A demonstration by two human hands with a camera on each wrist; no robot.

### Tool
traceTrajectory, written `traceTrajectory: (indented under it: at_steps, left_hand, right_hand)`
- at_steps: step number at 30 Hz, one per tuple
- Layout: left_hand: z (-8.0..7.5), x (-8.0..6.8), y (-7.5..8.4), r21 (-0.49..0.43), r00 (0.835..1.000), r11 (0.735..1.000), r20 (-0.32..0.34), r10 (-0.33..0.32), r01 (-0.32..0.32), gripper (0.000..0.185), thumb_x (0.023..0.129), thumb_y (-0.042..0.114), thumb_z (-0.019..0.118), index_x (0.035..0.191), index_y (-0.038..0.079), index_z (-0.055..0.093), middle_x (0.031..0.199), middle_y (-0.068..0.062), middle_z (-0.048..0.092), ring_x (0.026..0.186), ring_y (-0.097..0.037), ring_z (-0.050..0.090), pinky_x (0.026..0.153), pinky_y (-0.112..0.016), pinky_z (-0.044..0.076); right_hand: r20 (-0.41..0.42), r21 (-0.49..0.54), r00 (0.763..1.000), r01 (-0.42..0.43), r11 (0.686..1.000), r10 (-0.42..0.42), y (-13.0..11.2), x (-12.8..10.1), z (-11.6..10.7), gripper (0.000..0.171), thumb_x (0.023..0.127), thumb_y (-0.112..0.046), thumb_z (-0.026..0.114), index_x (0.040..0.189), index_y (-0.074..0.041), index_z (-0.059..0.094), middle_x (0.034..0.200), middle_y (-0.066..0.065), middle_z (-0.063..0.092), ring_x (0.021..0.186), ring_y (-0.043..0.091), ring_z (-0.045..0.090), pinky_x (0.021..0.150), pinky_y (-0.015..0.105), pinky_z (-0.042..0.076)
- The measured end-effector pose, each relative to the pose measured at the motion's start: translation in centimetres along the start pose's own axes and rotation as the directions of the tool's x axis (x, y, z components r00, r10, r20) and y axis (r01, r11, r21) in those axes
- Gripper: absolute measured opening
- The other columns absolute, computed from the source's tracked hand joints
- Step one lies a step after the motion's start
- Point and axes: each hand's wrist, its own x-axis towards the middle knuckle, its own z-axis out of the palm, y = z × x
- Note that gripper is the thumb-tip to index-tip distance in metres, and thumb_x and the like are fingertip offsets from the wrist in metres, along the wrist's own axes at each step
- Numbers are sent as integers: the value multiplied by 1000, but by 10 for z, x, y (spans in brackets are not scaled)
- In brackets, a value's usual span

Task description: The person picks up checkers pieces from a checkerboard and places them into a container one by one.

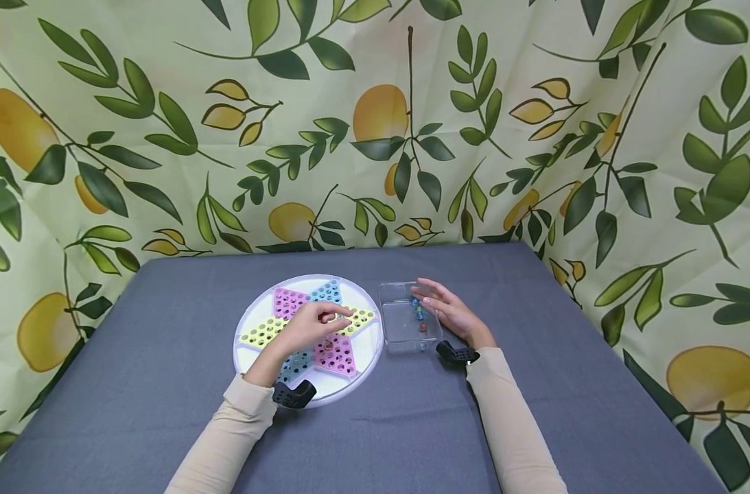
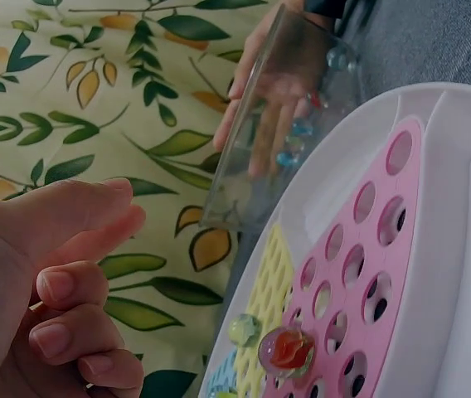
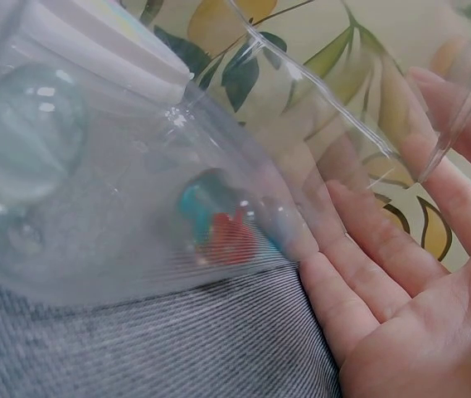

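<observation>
A round white Chinese checkers board [image 1: 251, 370] bears pink, yellow and blue perforated triangles. Above its middle hovers my left hand [image 1: 313, 322], thumb and index finger stretched out, the others loosely bent; I see nothing between them. On the board sit a red-and-clear marble [image 2: 287, 351] and a pale green marble [image 2: 244, 330]. To the right of the board is a clear plastic box [image 1: 401, 329], with several marbles along its right side, among them a red marble [image 1: 423, 328]. My right hand [image 1: 451, 312] rests straight fingers against the box's right side, seen through its wall in the right wrist view.
A grey cloth [image 1: 381, 446] covers the table. Behind and at both sides hangs a curtain [image 1: 325, 137] printed with leaves and fruit. Each wrist wears a black camera band, such as the left band [image 1: 294, 394].
</observation>
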Motion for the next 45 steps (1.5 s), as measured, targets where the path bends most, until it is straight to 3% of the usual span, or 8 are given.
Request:
traceTrajectory:
  at_steps: [7, 22, 32, 38, 45]
  left_hand:
    - [-10, -4, -8, 15, 1000, 1000, -14, -23, 23, 27, 90, 20, 66, 110, 2, 71, 62, 4, 34, 57, -6, 30, 53, -19, 29]
    - [-27, -8, -21, 66, 997, 996, -63, -54, 58, 26, 91, 20, 65, 108, 2, 72, 62, 4, 35, 58, -8, 31, 55, -20, 29]
    - [-40, -14, -48, 78, 996, 993, -22, -83, 85, 27, 90, 21, 65, 108, 1, 71, 68, 5, 48, 60, -4, 39, 58, -20, 35]
    - [-49, -20, -56, 46, 995, 995, 45, -90, 88, 26, 89, 22, 67, 106, 3, 73, 66, 3, 48, 57, -3, 36, 56, -19, 32]
    - [-55, -23, -60, 64, 986, 991, 114, -122, 116, 26, 88, 24, 69, 105, 5, 74, 84, -4, 69, 55, -3, 35, 56, -19, 35]
  right_hand:
    - [-2, -25, 1000, -6, 1000, 6, -2, 1, -1, 60, 101, -15, 47, 152, -5, 19, 157, 25, 23, 148, 39, 19, 105, 11, 37]
    - [5, 3, 1000, 29, 1000, -29, 0, 1, -1, 59, 101, -13, 46, 152, -2, 18, 156, 29, 22, 147, 42, 17, 98, 6, 38]
    - [2, 12, 1000, 18, 1000, -18, 0, 0, 0, 59, 101, -13, 45, 152, -2, 17, 156, 29, 20, 147, 42, 16, 98, 5, 39]
    - [2, 8, 1000, 12, 1000, -12, -1, 0, 1, 58, 101, -13, 45, 152, -2, 17, 157, 28, 21, 147, 42, 17, 99, 6, 38]
    - [0, 0, 1000, 9, 1000, -9, 0, 0, 2, 59, 101, -13, 46, 152, -3, 18, 157, 28, 22, 147, 41, 19, 100, 6, 38]
